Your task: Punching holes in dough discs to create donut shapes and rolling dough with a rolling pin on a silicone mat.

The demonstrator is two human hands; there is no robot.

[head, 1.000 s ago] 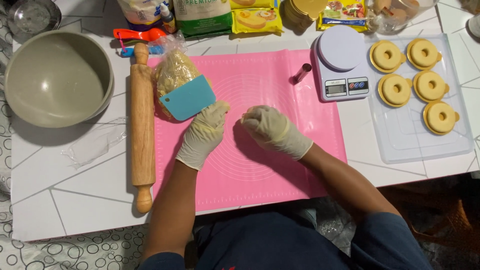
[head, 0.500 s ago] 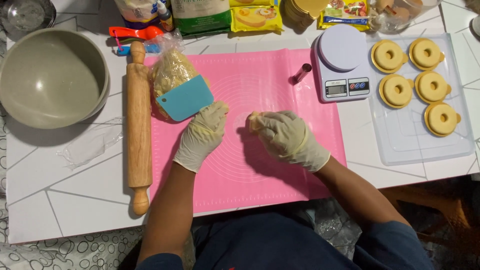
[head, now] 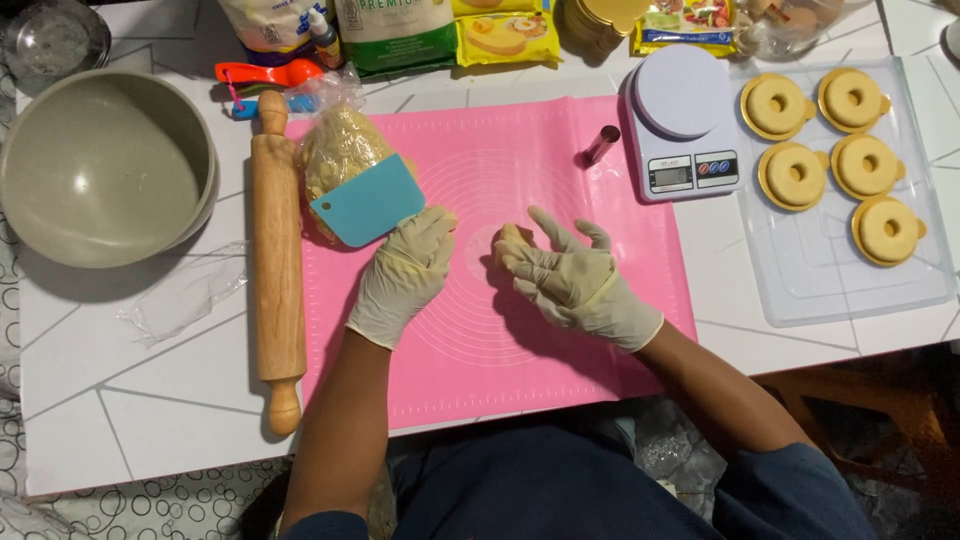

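Note:
Both my hands wear pale latex gloves and hover over a pink silicone mat [head: 560,370]. My right hand [head: 572,280] has its fingers spread, and a small lump of pale dough [head: 510,238] sits at its fingertips. My left hand [head: 405,272] rests flat on the mat with fingers curled, just below a blue plastic scraper [head: 368,200]. The scraper leans on a clear bag of dough [head: 340,150].
A wooden rolling pin [head: 277,260] lies along the mat's left edge, with a grey bowl [head: 100,165] beyond it. A kitchen scale [head: 680,120] and a small metal cutter [head: 600,145] stand at the upper right. A clear tray [head: 830,290] holds several ring-shaped pastries on gold discs.
My right hand has opened its fingers and shifted slightly right and down, with the dough lump now showing at its fingertips. My left hand has barely moved.

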